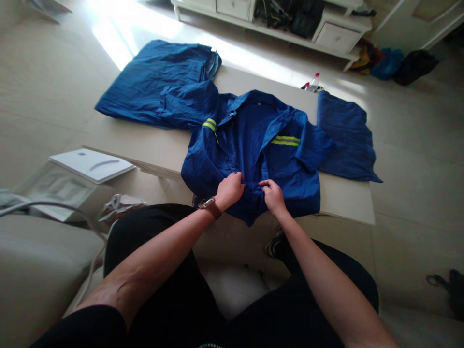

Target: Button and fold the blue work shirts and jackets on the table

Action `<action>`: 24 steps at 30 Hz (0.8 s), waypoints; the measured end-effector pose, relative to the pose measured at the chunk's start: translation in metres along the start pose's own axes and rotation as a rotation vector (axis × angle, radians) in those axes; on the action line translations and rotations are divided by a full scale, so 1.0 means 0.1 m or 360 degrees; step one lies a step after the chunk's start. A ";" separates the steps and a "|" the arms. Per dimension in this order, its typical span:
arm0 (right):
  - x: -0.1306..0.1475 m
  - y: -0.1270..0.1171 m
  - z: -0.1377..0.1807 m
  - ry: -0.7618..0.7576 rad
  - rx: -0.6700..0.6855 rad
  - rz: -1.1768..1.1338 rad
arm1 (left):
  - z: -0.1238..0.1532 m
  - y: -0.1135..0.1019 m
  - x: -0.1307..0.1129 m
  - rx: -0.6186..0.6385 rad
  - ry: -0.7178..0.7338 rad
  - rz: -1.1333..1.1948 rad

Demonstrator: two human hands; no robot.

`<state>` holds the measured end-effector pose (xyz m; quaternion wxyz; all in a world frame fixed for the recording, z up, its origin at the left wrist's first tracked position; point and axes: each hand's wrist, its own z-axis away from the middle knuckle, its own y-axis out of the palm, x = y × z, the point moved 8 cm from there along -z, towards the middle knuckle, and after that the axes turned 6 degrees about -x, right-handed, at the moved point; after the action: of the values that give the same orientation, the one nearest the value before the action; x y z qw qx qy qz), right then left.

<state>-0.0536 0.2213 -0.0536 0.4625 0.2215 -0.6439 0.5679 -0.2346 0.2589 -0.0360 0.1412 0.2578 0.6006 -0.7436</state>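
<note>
A blue work jacket with yellow and grey reflective strips lies spread on a low table, its collar away from me and its front parted. Its lower part drapes over the near table edge. My left hand, with a watch at the wrist, pinches one front edge of the jacket. Opposite it, my right hand pinches the other front edge. Both hands are closed, a short gap apart. The inside of the jacket shows between them.
Folded blue cloth lies on the table's left end, another blue cloth on its right. Bottles with red caps stand past the far edge. At left are a white box and a sofa; a white cabinet stands behind.
</note>
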 end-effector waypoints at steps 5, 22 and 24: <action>-0.07 0.00 -0.02 0.0110 -0.0032 -0.0039 | -0.05 -0.04 -0.02 -0.0014 -0.0115 0.0306; 0.17 -0.10 0.03 -0.0028 -0.0156 -0.0111 | -0.04 -0.14 -0.16 -0.0172 0.0045 0.0659; 0.17 -0.11 0.01 -0.0022 -0.0165 -0.0202 | -0.03 -0.15 -0.19 -0.0198 0.0110 0.0628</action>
<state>-0.0532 0.2215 -0.0330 0.5040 0.2416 -0.6603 0.5017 -0.2259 0.2637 -0.0141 0.2790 0.3866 0.5878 -0.6536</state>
